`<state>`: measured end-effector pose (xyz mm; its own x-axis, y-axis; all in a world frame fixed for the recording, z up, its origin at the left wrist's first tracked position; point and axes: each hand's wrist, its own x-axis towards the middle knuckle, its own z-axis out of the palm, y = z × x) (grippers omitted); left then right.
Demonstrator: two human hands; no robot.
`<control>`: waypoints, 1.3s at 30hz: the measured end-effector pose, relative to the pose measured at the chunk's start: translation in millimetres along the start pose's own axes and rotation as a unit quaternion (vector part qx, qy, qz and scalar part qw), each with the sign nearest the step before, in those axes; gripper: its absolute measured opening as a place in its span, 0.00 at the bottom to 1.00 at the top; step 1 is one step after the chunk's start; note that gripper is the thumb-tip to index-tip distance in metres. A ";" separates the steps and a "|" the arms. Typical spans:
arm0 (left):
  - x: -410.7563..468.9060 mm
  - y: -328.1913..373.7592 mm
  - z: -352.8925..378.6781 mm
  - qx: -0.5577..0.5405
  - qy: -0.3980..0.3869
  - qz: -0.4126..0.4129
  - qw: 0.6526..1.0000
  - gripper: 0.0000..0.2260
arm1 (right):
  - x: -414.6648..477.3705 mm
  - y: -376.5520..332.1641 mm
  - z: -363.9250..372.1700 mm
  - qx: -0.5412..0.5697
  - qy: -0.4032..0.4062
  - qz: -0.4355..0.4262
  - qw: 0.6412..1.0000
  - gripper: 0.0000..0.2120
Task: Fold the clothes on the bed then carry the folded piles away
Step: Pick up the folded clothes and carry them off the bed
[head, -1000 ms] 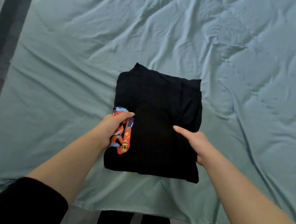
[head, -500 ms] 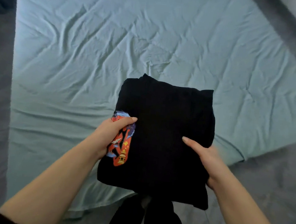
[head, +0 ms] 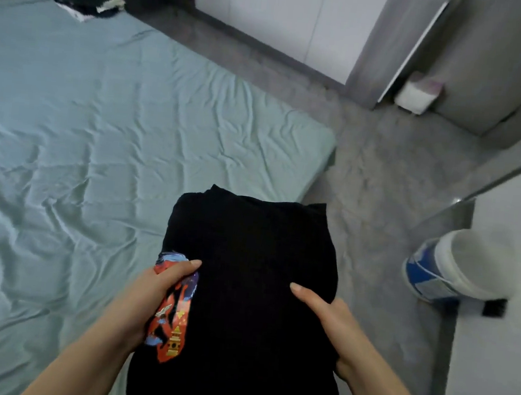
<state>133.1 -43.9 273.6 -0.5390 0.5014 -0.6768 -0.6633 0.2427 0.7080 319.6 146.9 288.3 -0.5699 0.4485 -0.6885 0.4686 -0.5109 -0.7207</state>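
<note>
The left hand (head: 160, 296) and right hand (head: 336, 325) pinch the folded black orange-printed cloth pile (head: 251, 276) by its sides, thumbs on top, fingers underneath, so the layers lie flat for carrying

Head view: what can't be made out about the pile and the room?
All in the head view.
Black folded pile: top layer hides how many garments it holds.
Left hand and right hand: fingers hidden under the pile.
Dark clothes at the bed's far corner: too small, blurred.
</note>
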 end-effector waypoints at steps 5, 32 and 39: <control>39.3 18.8 123.3 0.046 -0.046 0.021 0.998 0.16 | 6.0 -35.2 -106.5 0.049 0.044 -0.036 0.997 0.22; 334.2 211.0 500.1 0.166 -0.188 -0.043 0.967 0.24 | 210.3 -280.8 -387.7 0.158 0.178 -0.078 0.968 0.29; 413.9 277.9 573.0 0.199 -0.205 -0.046 0.957 0.25 | 278.8 -352.6 -431.9 0.180 0.187 -0.074 0.963 0.27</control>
<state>23.2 706.9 305.9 -0.1855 0.7266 -0.6616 -0.4035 0.5576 0.7254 287.0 768.8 315.4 -0.2968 0.7342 -0.6106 0.0979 -0.6126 -0.7843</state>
